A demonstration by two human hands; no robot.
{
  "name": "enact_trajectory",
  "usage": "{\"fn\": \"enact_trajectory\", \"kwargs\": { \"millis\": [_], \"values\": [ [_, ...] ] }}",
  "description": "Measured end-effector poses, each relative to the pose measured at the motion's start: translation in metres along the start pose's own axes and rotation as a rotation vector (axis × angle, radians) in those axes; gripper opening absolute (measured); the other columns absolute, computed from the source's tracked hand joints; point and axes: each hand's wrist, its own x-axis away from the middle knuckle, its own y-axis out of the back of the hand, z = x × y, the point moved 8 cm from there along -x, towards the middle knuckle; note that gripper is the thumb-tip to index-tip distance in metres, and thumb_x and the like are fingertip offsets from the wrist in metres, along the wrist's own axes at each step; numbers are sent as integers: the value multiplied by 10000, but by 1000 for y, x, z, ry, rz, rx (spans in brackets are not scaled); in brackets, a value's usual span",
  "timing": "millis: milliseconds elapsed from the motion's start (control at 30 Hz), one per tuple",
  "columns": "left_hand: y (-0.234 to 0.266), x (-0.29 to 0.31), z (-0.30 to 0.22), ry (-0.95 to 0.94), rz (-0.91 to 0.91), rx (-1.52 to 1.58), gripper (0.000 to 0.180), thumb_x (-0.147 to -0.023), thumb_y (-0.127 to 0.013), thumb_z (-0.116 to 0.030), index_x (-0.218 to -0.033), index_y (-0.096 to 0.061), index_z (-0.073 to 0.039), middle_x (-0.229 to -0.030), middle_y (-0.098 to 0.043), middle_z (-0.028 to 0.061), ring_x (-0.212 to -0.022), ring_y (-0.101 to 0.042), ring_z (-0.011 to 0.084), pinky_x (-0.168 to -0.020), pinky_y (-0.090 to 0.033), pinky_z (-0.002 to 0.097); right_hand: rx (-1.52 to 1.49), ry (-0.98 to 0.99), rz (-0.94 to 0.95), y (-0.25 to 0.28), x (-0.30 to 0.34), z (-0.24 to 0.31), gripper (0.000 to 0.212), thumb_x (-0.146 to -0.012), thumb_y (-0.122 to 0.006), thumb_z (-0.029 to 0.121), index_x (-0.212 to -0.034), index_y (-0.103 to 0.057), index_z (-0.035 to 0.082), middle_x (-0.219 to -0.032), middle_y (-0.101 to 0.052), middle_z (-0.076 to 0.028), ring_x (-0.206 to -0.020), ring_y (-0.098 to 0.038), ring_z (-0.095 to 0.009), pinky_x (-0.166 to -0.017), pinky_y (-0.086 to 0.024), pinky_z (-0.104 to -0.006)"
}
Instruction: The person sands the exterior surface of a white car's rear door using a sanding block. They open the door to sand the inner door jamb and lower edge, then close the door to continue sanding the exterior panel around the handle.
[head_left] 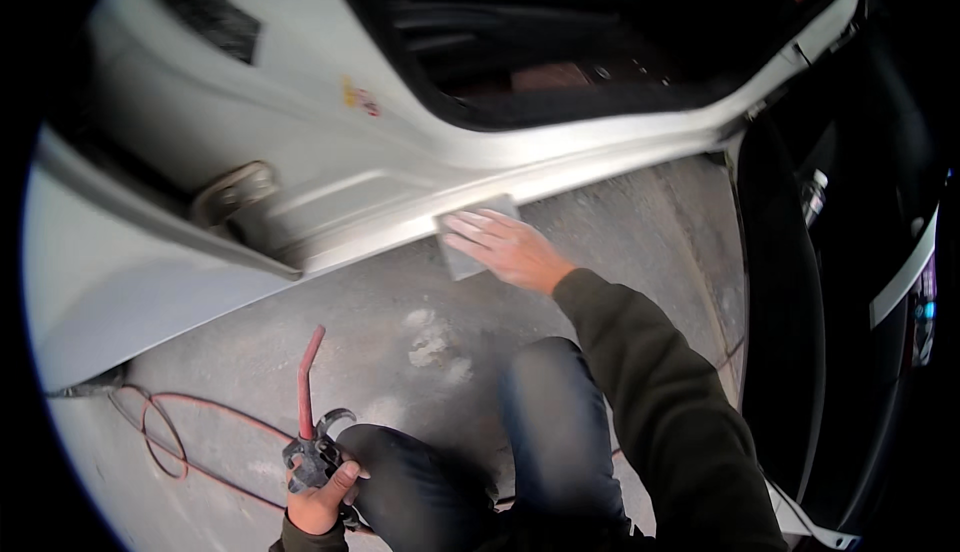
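Observation:
My left hand point(318, 508), low in the view beside my knee, is closed round the dark body of an air blow gun point(315, 457). Its long red nozzle points up and away from me. Further off, my right hand point(508, 248) lies with its fingers nearly flat on a thin grey sanding pad point(460, 262). That pad rests against the outer edge of the white car's door sill point(375, 232), and part of it hangs below the edge. Motion blurs the sill and pad a little; the thumb of my right hand is hidden.
A red hose point(215, 401) loops over the grey concrete floor point(385, 302) at the left. Open car doors flank me: a white one point(110, 262) at left, a dark-lined one point(790, 352) at right holding a clear bottle point(814, 195). A metal hinge point(240, 190) juts from the body.

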Motion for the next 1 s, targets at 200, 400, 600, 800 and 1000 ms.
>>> {"fn": "enact_trajectory", "kwargs": {
  "millis": [200, 400, 600, 800, 1000],
  "values": [
    [-68, -51, -15, 66, 189, -166, 169, -844, -738, -100, -845, -609, 9, -677, -611, 47, -505, -500, 93, -479, -385, 237, -172, -100, -184, -13, 0, 0, 534, -873, -519, 20, -1403, -472, 74, -1418, -509, -104, -1314, -484, -228, -1128, -378, -352],
    [-71, -54, -34, -70, -19, -179, 157, -838, -676, -96, -818, -580, 25, -672, -601, 86, -473, -481, 101, -436, -368, 236, -1, -332, -116, -11, 126, -111, 600, -805, -560, -10, -1397, -481, 49, -1365, -559, -127, -1291, -503, -255, -1132, -367, -370],
    [-105, -40, -32, -135, -95, -197, 246, -794, -760, -169, -796, -601, 19, -635, -594, 41, -472, -486, 88, -450, -363, 232, -96, -281, -227, -11, 104, -95, 641, -733, -653, 95, -1344, -501, -28, -1326, -552, -210, -1280, -495, -321, -1129, -365, -421],
    [-154, -58, -34, -133, -134, -403, 221, -839, -738, -157, -803, -596, 9, -657, -588, 28, -516, -475, 90, -496, -371, 244, -237, -75, -291, -27, 81, -91, 517, -816, -505, -87, -1322, -528, 19, -1329, -580, -161, -1285, -513, -268, -1135, -360, -403],
    [-141, -45, -30, -143, -229, -344, 227, -834, -756, -167, -820, -618, 12, -688, -616, 40, -501, -472, 69, -458, -347, 235, -132, -353, -196, -6, 159, -175, 628, -711, -541, -110, -1325, -541, 21, -1337, -573, -165, -1318, -475, -298, -1150, -329, -431]
  ]
}}
